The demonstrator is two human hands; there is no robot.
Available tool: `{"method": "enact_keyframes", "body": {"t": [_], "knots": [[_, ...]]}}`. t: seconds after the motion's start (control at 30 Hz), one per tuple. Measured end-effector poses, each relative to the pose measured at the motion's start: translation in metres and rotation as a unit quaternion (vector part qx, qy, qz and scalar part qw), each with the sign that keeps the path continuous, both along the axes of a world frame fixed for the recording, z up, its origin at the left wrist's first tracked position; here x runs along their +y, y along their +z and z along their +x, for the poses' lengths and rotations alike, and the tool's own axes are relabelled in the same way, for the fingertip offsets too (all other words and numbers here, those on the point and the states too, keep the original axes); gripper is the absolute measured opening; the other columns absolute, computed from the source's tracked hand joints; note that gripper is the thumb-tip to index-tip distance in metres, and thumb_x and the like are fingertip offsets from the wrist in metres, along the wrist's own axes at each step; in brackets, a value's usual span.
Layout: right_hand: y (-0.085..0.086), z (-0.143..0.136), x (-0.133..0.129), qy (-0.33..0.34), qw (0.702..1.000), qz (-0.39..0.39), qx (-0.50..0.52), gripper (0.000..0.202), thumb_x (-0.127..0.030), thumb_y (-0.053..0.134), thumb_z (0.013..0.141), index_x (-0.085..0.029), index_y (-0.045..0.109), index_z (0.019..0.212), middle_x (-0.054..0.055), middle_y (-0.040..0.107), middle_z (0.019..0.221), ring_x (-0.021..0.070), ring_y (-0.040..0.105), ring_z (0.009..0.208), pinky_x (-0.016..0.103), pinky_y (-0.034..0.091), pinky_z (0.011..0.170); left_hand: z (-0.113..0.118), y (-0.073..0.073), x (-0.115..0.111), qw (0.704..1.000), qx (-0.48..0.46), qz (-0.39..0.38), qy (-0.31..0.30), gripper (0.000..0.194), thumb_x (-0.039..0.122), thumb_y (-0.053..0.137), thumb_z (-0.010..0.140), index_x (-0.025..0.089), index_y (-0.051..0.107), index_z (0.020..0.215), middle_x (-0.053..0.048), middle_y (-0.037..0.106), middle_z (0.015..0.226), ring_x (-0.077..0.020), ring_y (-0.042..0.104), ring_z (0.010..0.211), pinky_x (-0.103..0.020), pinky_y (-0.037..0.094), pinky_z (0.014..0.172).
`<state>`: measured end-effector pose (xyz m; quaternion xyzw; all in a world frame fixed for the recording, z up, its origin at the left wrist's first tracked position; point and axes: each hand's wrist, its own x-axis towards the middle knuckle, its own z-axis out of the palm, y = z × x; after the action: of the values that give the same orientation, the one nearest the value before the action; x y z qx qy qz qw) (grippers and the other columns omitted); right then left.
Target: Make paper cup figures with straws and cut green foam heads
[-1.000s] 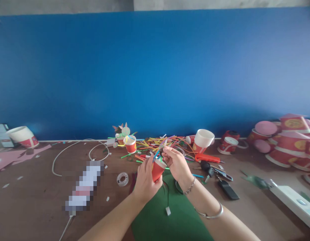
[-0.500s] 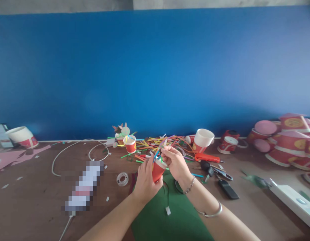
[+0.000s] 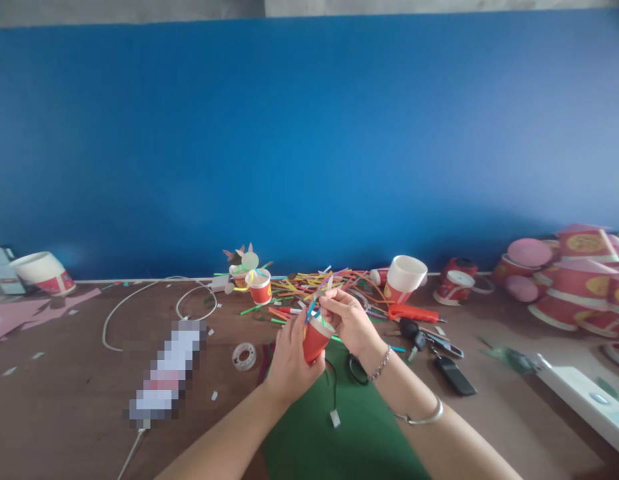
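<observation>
My left hand is closed round a red paper cup with a white rim, held tilted above a green sheet. A blue strip stands up at the cup's edge. Over the rim, my right hand pinches a small pale paper piece between thumb and fingers; its lower part is hidden by the fingers. Behind the hands lies a heap of coloured strips. A small red cup with strips in it stands to the left of the heap.
A phone and a tape roll lie left. Stacked white cups, an orange cutter, keys and a white power strip are on the right. Red cup figures stand far right. A blue panel rises behind.
My right hand has shifted very slightly to the left at the cup's rim. The grip of both hands looks the same, and the cup is still tilted.
</observation>
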<state>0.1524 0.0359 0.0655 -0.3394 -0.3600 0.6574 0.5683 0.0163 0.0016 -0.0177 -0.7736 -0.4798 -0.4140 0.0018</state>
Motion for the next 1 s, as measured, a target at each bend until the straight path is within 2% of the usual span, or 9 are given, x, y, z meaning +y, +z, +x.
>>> {"method": "enact_keyframes", "body": {"t": [0.4, 0.63, 0.7, 0.8, 1.0], "knots": [[-0.0005, 0.0039, 0.0032, 0.01, 1.0, 0.024, -0.01, 0.032, -0.028, 0.082, 0.058, -0.017, 0.055, 0.07, -0.004, 0.057, 0.05, 0.0058, 0.048, 0.045, 0.017, 0.033, 0.045, -0.002, 0.0018, -0.0011, 0.999, -0.022, -0.044, -0.019, 0.079, 0.022, 0.058, 0.072, 0.014, 0.021, 0.141, -0.019, 0.045, 0.134, -0.0329, 0.044, 0.123, -0.047, 0.04, 0.098], [0.0002, 0.0044, 0.0028, 0.019, 0.998, 0.05, -0.025, 0.036, -0.027, 0.08, 0.061, -0.017, 0.066, 0.092, -0.002, 0.062, 0.066, 0.0055, 0.053, 0.05, 0.016, 0.037, 0.046, -0.0023, 0.0031, -0.0019, 0.999, -0.021, -0.034, -0.024, 0.079, 0.022, 0.058, 0.072, 0.014, 0.02, 0.141, -0.019, 0.045, 0.132, -0.0326, 0.044, 0.122, -0.048, 0.04, 0.098], [-0.0005, 0.0053, 0.0035, 0.023, 0.997, 0.051, -0.047, 0.031, -0.028, 0.08, 0.062, -0.015, 0.068, 0.088, -0.001, 0.064, 0.066, 0.005, 0.052, 0.05, 0.016, 0.038, 0.048, -0.0023, 0.0031, -0.0019, 0.999, -0.02, -0.025, -0.023, 0.08, 0.022, 0.058, 0.071, 0.014, 0.02, 0.141, -0.019, 0.045, 0.131, -0.0329, 0.045, 0.121, -0.048, 0.041, 0.097], [-0.0008, 0.0067, 0.0042, 0.026, 0.994, 0.056, -0.093, 0.024, -0.032, 0.078, 0.065, -0.013, 0.068, 0.074, 0.0, 0.061, 0.057, 0.0052, 0.05, 0.047, 0.017, 0.037, 0.047, -0.0019, 0.0027, -0.0015, 0.999, -0.017, -0.015, -0.027, 0.08, 0.021, 0.057, 0.071, 0.015, 0.02, 0.141, -0.018, 0.046, 0.131, -0.0329, 0.046, 0.12, -0.047, 0.042, 0.095], [0.0004, 0.0097, 0.003, 0.035, 0.99, 0.065, -0.12, 0.025, -0.036, 0.077, 0.066, -0.013, 0.065, 0.066, -0.001, 0.058, 0.049, 0.0054, 0.048, 0.043, 0.018, 0.034, 0.044, -0.0023, 0.0013, -0.0014, 0.999, -0.014, -0.011, -0.03, 0.081, 0.022, 0.058, 0.072, 0.015, 0.018, 0.142, -0.018, 0.045, 0.133, -0.0332, 0.045, 0.121, -0.047, 0.041, 0.096]]}}
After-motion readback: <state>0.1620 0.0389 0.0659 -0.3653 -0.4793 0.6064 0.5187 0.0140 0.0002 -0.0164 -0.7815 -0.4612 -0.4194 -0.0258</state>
